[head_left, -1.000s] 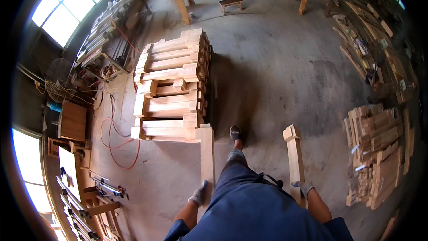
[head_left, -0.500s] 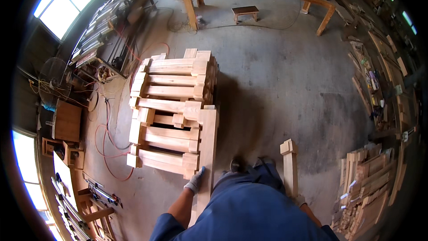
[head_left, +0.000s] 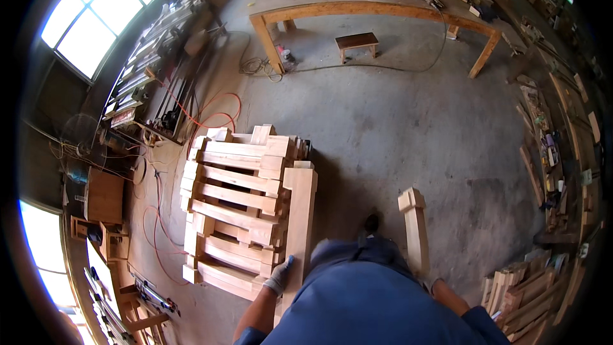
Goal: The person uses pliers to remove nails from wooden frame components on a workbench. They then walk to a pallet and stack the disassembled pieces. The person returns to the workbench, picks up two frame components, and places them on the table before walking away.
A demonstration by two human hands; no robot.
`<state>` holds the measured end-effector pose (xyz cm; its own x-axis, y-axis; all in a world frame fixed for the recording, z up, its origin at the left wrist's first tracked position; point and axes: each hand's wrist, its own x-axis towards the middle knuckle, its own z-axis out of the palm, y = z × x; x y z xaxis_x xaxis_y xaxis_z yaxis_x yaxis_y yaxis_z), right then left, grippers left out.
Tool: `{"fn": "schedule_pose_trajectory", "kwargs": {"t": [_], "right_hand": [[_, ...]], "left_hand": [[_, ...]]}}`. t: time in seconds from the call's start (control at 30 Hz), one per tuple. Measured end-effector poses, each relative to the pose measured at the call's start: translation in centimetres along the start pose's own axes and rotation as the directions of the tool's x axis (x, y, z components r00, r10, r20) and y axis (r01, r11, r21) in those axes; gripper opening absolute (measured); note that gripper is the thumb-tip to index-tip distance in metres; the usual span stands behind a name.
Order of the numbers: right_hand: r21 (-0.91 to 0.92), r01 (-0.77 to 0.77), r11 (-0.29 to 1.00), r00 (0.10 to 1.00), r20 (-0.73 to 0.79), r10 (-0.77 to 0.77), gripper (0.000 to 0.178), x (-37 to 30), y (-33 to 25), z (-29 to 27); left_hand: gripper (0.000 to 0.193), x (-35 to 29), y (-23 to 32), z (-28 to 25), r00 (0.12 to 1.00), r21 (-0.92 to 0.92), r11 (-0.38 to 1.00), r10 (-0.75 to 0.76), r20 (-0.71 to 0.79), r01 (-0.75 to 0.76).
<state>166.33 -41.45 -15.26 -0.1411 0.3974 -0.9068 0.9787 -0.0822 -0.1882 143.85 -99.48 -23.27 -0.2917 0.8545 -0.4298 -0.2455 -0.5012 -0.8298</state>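
My left hand [head_left: 278,276], in a grey work glove, is closed on the side of a long wooden post [head_left: 300,217] with a thicker block at its far end. That post lies lengthwise along the right side of a stack of pale wooden pieces [head_left: 235,208]; whether they touch is unclear. At my right side, my right hand [head_left: 432,283] grips a second wooden post [head_left: 416,236], also with a block at its top end. My body partly hides the right hand's fingers and the near ends of both posts.
Ahead stands a big wooden workbench [head_left: 377,9] with a small stool [head_left: 357,42] under it. Red hoses [head_left: 217,115] and a cable loop [head_left: 258,67] lie on the floor. Stacked lumber [head_left: 527,291] sits at the lower right; a fan [head_left: 83,137] stands at left.
I have moved forward: the bench and stool appear nearer, and the stack lies lower in view alongside me. Both posts remain in my hands.
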Motion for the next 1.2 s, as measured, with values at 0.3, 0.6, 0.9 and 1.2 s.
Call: {"fn": "schedule_pose_trajectory", "kwargs": {"t": [0.3,0.6,0.9,1.2], "right_hand": [[0.113,0.148,0.983,0.986,-0.088,-0.138,0.074,3.0,-25.6,-11.2],[0.1,0.325,0.941,0.936,-0.179,-0.304,0.069,10.0,-39.5,-10.8],[0.074,0.222,0.972,0.967,-0.142,-0.21,0.076,11.9,-55.8,-11.6],[-0.006,0.426,0.905,0.884,-0.209,-0.417,0.074,20.9,-72.2,-13.6]], "left_hand": [[0.029,13.3,-12.7,13.9,0.891,0.857,0.417,0.443,0.099,-0.302],[0.034,24.6,-9.5,28.1,0.775,0.968,-0.096,0.584,0.242,-0.23],[0.044,33.2,-11.8,47.9,0.758,0.991,-0.072,0.638,0.135,-0.115],[0.04,41.8,-6.7,58.4,0.73,0.951,-0.295,0.629,0.267,-0.094]]}}
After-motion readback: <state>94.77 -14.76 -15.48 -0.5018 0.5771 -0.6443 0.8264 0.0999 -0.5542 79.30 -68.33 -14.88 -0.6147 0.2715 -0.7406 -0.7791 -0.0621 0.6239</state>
